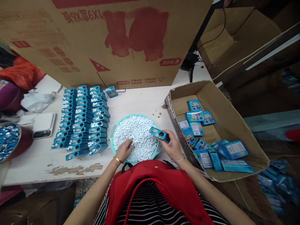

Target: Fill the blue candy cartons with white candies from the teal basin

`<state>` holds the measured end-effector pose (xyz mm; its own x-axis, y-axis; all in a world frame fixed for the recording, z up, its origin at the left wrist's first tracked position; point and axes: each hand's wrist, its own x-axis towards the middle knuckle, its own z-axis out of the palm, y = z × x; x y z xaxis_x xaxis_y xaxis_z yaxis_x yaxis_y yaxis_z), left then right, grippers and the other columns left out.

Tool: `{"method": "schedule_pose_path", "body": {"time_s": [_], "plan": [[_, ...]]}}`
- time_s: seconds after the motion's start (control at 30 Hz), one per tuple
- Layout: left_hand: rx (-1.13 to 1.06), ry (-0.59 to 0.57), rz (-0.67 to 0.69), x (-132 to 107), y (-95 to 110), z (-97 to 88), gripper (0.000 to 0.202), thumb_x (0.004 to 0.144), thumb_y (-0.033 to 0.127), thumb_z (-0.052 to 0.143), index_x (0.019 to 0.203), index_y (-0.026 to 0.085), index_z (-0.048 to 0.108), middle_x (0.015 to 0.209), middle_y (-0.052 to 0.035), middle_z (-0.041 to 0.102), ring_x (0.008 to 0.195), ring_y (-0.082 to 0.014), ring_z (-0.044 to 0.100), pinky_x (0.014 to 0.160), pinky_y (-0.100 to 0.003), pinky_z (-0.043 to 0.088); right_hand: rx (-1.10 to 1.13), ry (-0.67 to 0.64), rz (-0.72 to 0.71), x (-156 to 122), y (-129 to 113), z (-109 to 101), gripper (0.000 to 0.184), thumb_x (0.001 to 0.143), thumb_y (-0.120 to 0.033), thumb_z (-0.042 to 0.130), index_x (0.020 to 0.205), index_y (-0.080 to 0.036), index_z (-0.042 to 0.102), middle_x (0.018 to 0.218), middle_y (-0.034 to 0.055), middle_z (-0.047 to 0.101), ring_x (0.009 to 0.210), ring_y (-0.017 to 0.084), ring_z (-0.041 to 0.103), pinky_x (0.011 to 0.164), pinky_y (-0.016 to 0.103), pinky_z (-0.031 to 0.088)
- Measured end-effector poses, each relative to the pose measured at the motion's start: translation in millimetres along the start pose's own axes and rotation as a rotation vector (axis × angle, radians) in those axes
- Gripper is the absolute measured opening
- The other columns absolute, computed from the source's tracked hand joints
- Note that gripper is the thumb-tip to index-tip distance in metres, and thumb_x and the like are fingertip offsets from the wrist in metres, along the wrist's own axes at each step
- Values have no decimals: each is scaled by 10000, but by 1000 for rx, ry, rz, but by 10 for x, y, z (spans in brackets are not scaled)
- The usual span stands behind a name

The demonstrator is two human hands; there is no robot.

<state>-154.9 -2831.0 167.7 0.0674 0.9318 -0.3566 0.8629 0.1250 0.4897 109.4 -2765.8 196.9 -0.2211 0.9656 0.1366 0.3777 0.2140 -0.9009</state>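
A teal basin (112, 132) full of small white candies sits on the white table in front of me. My left hand (124, 150) rests in the candies at the basin's near edge, fingers curled and pinched among them. My right hand (172, 146) holds a small blue box (159, 133) with a round hole in its side, tilted over the basin's right rim. To the left of the basin, many similar blue boxes (82, 120) lie in three neat rows.
A large cardboard box (112, 37) stands behind the table. An open carton (234, 131) at the right holds blue packets. A white scale (43, 125) and a bowl of blue wrapped items (8, 139) are at the left. A red apron covers my lap.
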Motion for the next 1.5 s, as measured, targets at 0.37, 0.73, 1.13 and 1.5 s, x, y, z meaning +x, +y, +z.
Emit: {"method": "schedule_pose_path", "body": {"time_s": [0.37, 0.73, 1.13, 1.5], "plan": [[21, 13, 288, -252, 542, -1103, 239, 926, 333, 440, 1104, 197, 521, 993, -52, 619, 898, -155, 582, 803, -292, 468, -109, -105, -254, 77, -46, 108, 415, 786, -90, 499, 1186, -199, 499, 1088, 106, 600, 1036, 257, 544, 912, 444, 481], [698, -154, 309, -253, 1550, -1576, 237, 864, 97, 382, 1002, 142, 569, 842, -88, 638, 761, -213, 608, 631, -325, 499, -19, -148, -335, 16, -167, 286, 493, 751, -35, 477, 1211, -213, 466, 1105, 101, 590, 1045, 249, 531, 906, 455, 485], [209, 10, 509, 123, 951, -1560, 527, 824, 446, 585, 1274, 219, 429, 1203, -92, 549, 1008, -199, 595, 814, -295, 520, 149, -94, -243, 125, -222, 437, 392, 788, -172, 572, 1173, -210, 507, 1074, 101, 614, 1032, 231, 570, 890, 397, 490], [256, 82, 346, 1303, 443, -1659, 267, 891, 380, 478, 1077, 188, 473, 950, -50, 582, 858, -178, 583, 758, -302, 466, -87, 276, 86, 1322, 657, -477, 496, 843, -485, 524, 1219, -165, 476, 1166, 156, 563, 1112, 272, 526, 973, 455, 417]]}}
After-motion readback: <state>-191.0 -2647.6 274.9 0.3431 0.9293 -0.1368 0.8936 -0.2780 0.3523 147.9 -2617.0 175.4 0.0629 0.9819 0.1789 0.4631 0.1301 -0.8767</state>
